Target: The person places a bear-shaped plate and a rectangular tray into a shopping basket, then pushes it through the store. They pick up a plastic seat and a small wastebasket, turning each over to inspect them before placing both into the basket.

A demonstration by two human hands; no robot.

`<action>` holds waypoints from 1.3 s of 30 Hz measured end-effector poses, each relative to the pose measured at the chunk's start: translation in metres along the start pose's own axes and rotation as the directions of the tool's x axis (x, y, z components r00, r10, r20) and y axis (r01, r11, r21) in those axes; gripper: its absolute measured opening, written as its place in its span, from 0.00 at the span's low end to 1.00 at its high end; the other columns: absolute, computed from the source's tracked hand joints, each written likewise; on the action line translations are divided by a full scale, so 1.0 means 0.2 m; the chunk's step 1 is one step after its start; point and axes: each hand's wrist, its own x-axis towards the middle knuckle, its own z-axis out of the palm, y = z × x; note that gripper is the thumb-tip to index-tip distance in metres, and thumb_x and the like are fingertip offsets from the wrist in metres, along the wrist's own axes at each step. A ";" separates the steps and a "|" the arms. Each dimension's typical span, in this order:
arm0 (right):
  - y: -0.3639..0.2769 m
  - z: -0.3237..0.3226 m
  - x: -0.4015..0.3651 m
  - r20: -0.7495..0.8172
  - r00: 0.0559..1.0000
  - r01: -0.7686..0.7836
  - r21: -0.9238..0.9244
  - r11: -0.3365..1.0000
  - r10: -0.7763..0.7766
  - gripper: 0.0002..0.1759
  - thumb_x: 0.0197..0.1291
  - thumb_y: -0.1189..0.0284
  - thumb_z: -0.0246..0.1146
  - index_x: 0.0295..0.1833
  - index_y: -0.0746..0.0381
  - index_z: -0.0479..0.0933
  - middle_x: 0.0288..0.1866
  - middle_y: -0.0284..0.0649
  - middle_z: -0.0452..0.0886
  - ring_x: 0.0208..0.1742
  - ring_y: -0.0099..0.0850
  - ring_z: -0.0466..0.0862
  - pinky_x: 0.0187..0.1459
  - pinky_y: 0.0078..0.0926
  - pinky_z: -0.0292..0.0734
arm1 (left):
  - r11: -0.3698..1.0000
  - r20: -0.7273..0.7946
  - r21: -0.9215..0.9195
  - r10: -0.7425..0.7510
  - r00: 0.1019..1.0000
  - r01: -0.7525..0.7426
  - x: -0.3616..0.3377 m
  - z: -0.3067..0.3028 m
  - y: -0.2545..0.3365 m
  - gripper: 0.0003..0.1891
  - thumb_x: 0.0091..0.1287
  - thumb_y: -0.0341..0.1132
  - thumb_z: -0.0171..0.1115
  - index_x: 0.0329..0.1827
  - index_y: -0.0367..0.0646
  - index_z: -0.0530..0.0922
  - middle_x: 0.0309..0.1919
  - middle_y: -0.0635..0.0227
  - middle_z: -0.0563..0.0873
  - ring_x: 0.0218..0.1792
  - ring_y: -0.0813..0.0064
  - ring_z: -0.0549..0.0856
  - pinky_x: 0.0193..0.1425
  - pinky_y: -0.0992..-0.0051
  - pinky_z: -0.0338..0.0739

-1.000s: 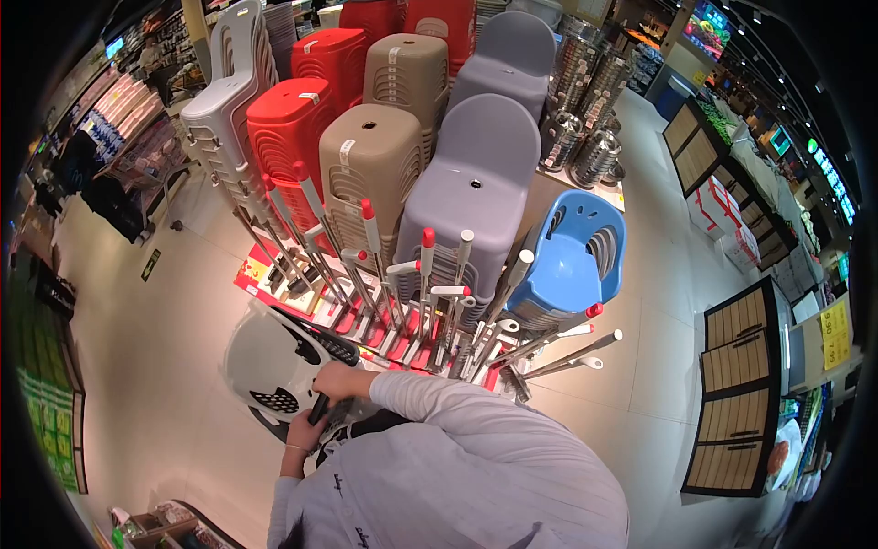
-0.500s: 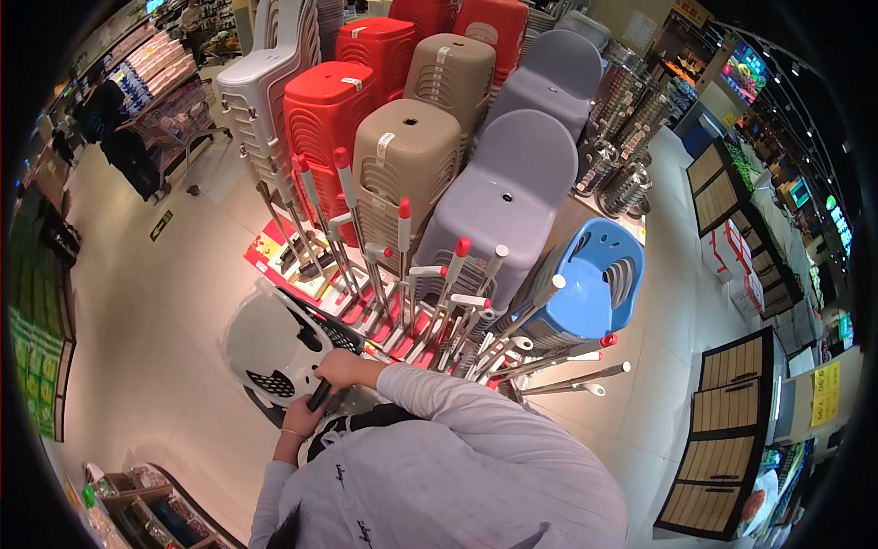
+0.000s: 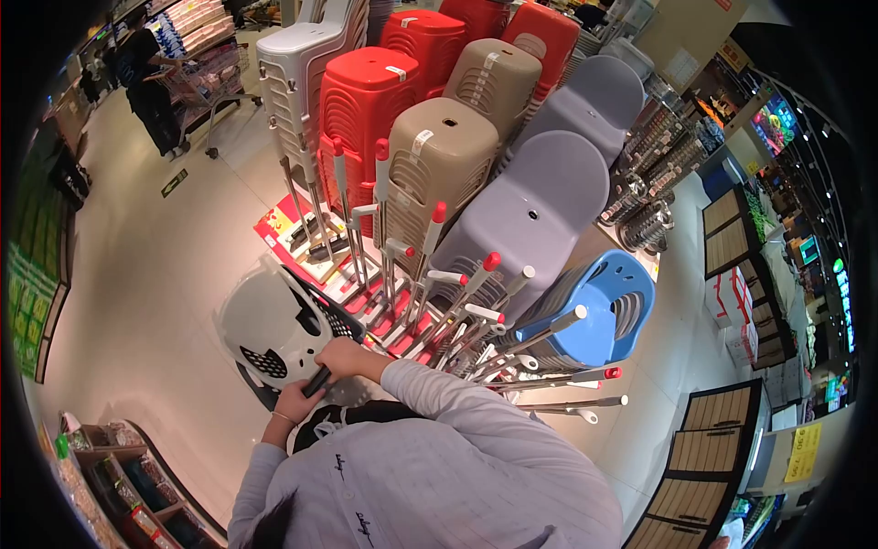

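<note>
In the head view my left hand and my right hand are both closed around a dark handle bar, the right one farther forward. Just beyond the bar is a white rounded plastic piece with black perforated panels; it looks like part of a cart. A dark mesh side runs along its right. Long mop-like poles with red and white ends lean beside my right forearm.
Stacked red stools, beige stools, grey chairs and blue chairs fill the display ahead. A person stands at a shopping cart, back left. Shelf bins are at lower left, wooden-fronted cabinets at right.
The view has shifted, so the display sits lower and farther right. The person and cart at back left show more fully. Both my hands keep their hold on the handle bar.
</note>
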 end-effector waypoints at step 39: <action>-0.41 0.00 1.83 0.033 0.999 -0.015 -0.059 0.998 0.017 0.16 0.37 0.58 0.68 0.30 0.57 0.78 0.26 0.41 0.79 0.32 0.39 0.81 0.35 0.36 0.75 | 0.986 -0.124 0.165 0.032 0.992 -0.011 0.41 -1.45 -1.15 0.12 0.46 0.40 0.64 0.30 0.42 0.80 0.23 0.56 0.81 0.26 0.57 0.81 0.33 0.65 0.75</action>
